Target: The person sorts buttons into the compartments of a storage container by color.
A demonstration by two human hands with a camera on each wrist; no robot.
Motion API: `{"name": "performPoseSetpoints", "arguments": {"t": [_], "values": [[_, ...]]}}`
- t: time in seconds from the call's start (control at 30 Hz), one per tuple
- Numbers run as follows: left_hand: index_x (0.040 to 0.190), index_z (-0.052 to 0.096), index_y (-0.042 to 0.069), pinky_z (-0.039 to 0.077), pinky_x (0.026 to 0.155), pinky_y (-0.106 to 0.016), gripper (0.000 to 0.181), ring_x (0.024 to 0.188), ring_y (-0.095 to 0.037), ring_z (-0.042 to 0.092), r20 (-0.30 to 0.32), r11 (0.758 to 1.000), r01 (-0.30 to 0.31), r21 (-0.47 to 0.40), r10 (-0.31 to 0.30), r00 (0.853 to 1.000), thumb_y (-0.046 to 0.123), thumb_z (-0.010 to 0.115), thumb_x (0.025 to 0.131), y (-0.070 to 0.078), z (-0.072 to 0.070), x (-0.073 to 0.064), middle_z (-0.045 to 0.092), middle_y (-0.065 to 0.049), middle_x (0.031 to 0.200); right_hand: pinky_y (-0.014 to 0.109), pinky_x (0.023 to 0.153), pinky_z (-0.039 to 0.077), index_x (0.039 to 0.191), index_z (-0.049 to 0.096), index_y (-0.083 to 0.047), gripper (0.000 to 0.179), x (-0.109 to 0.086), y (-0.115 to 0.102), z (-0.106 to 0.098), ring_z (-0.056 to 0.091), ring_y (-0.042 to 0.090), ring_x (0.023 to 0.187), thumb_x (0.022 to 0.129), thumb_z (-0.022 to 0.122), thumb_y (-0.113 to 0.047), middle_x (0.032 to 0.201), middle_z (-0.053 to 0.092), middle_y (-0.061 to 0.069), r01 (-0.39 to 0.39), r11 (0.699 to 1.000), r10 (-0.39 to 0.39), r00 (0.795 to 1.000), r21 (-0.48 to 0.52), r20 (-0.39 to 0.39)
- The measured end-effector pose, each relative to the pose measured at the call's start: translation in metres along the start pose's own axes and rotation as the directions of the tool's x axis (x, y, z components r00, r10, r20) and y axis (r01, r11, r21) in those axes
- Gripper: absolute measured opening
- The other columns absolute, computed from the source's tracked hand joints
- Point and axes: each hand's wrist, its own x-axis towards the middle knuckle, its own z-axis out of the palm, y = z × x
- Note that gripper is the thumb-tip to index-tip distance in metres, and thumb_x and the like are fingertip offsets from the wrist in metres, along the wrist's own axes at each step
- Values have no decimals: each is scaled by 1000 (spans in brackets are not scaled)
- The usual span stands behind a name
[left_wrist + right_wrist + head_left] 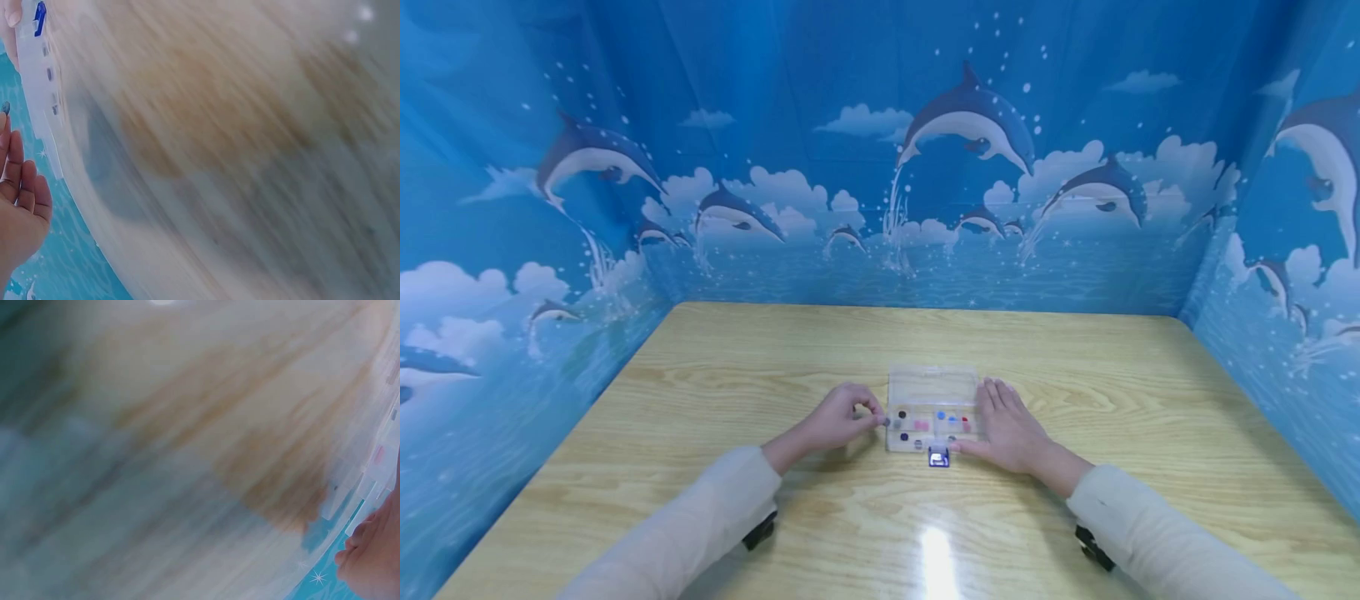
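Observation:
A clear plastic compartment box [932, 387] lies on the table with its transparent lid raised at the back. Small round pieces in black, blue, pink, red and grey sit in its compartments. A blue latch [938, 457] is on its front edge. At the box's left side, my left hand [842, 417] pinches a small dark, button-like piece [5, 107] between thumb and index finger; its exact kind is too small to tell. My right hand [1011, 429] rests along the box's right side with fingers straight, the thumb near the front edge beside the latch.
The box stands around the middle of a light wood-grain table [760, 350]. Behind and on both sides hangs a blue dolphin-print curtain [820, 267]. A bright light reflection [937, 558] shows on the tabletop in front. Dark wrist straps are partly visible below both sleeves.

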Motion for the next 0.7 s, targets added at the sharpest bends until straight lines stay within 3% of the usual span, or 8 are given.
{"name": "performPoseSetpoints", "arguments": {"t": [0.13, 0.37, 0.7], "values": [[79, 67, 9, 44, 76, -28, 6, 86, -17, 56, 3, 1000, -9, -9, 9, 1000, 13, 66, 84, 3, 3, 4, 67, -2, 84, 53, 113, 16, 138, 22, 15, 100, 0, 1, 1, 19, 48, 136, 83, 50, -63, 145, 21, 34, 4, 1000, -4, 1000, 0, -1], [80, 66, 10, 45, 82, -33, 5, 92, -18, 56, 32, 998, 52, -31, -51, 998, 13, 65, 84, 12, 7, 11, 67, -2, 87, 54, 113, 16, 138, 23, 15, 100, 0, -1, 0, 18, 47, 137, 83, 50, -64, 146, 20, 34, 10, 1000, -10, 1000, -1, -5], [80, 67, 9, 42, 83, -31, 6, 84, -15, 56, 28, 999, 14, -51, -13, 1000, 13, 66, 83, 17, 16, 20, 67, 0, 82, 55, 112, 16, 138, 23, 16, 100, 0, -1, 0, 18, 48, 136, 83, 50, -63, 145, 20, 35, 4, 1000, -4, 1000, 16, -9]]}}
